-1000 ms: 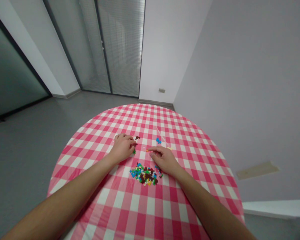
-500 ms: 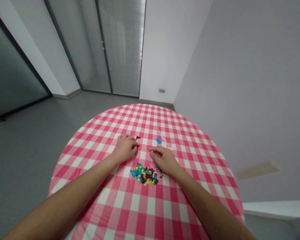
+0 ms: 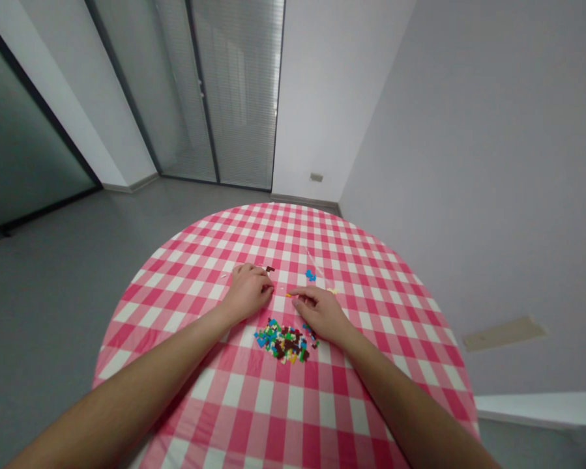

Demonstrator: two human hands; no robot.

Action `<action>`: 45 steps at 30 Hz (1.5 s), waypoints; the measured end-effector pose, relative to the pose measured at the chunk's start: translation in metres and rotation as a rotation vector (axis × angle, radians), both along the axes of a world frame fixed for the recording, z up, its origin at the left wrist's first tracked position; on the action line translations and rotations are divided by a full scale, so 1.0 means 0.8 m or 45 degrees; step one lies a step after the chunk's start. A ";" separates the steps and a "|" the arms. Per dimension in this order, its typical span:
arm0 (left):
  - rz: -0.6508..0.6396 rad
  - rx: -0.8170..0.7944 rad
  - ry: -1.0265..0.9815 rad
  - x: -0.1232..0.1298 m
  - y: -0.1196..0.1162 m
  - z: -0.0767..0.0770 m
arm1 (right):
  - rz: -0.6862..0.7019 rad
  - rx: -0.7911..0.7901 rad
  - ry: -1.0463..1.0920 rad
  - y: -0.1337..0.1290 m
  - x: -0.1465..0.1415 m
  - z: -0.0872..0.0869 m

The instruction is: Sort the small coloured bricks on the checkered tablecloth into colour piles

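A heap of small coloured plastic building bricks (image 3: 283, 342) lies on the checked tablecloth in front of me, mostly blue, green, brown, white and yellow. Beyond its left side, my left hand (image 3: 249, 290) rests on the cloth with fingers curled and thumb against the index finger. What they pinch, if anything, is too small to make out. My right hand (image 3: 322, 311) lies at the heap's right edge, index finger stretched out to a tiny yellow-orange brick (image 3: 289, 296). A gap shows between that finger and the thumb. The palm side of both hands is hidden.
Past my left fingertips sits a brown brick cluster (image 3: 270, 269), and blue bricks (image 3: 311, 275) lie farther right. Pale yellow pieces (image 3: 332, 291) are beyond my right knuckles. The round table has a red-and-white checked cloth (image 3: 253, 417); walls and glass partitions (image 3: 238, 98) stand behind.
My left hand has shifted slightly right, and its thumb and index finger have come together. Dark and green bits seen by its fingertips are now out of sight. The right hand stays put.
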State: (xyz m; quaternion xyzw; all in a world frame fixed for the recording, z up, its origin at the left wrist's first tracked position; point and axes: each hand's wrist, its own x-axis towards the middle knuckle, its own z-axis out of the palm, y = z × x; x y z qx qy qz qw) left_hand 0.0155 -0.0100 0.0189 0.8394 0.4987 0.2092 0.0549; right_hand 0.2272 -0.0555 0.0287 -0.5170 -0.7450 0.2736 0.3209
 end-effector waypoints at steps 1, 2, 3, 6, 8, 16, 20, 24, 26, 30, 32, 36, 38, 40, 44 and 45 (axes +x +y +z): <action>-0.009 0.007 0.009 0.001 0.000 -0.001 | 0.002 0.001 0.000 0.000 0.000 0.000; -0.018 0.014 0.021 0.002 0.000 -0.002 | 0.006 0.002 0.001 0.000 0.000 -0.001; -0.029 0.019 0.032 0.002 0.000 -0.003 | 0.008 0.002 0.002 0.000 0.000 -0.002; -0.043 0.027 0.027 0.002 0.003 -0.007 | 0.011 0.000 0.009 0.001 0.000 -0.003; -0.030 0.031 -0.003 0.001 0.006 -0.010 | 0.011 -0.001 0.018 0.001 0.000 -0.004; 0.083 0.031 -0.037 -0.005 0.015 -0.014 | 0.025 0.001 0.027 0.002 0.001 -0.006; 0.110 0.039 -0.030 -0.007 0.015 -0.014 | 0.023 -0.001 0.015 0.001 0.001 -0.006; 0.114 0.047 -0.022 -0.009 0.013 -0.012 | 0.014 -0.018 -0.001 0.000 0.002 0.000; 0.108 0.044 -0.020 -0.011 0.011 -0.009 | 0.013 -0.014 -0.025 0.000 0.003 0.002; 0.016 0.044 0.010 -0.014 0.006 -0.005 | 0.007 0.003 -0.062 0.002 0.005 0.003; -0.025 0.037 0.043 -0.013 0.004 -0.005 | -0.008 0.009 -0.064 0.004 0.008 0.003; -0.029 0.019 0.083 -0.012 0.005 -0.006 | 0.070 -0.033 -0.114 0.006 0.020 0.012; -0.024 0.010 0.091 -0.012 0.006 -0.006 | 0.199 -0.108 -0.183 0.004 0.028 0.019; -0.025 0.004 0.105 -0.011 0.006 -0.006 | 0.335 -0.173 -0.254 0.002 0.034 0.024; -0.025 0.006 0.125 -0.010 0.005 -0.004 | 0.477 -0.203 -0.361 -0.001 0.036 0.024; -0.023 0.009 0.129 -0.010 0.005 -0.004 | 0.481 -0.194 -0.391 -0.002 0.035 0.023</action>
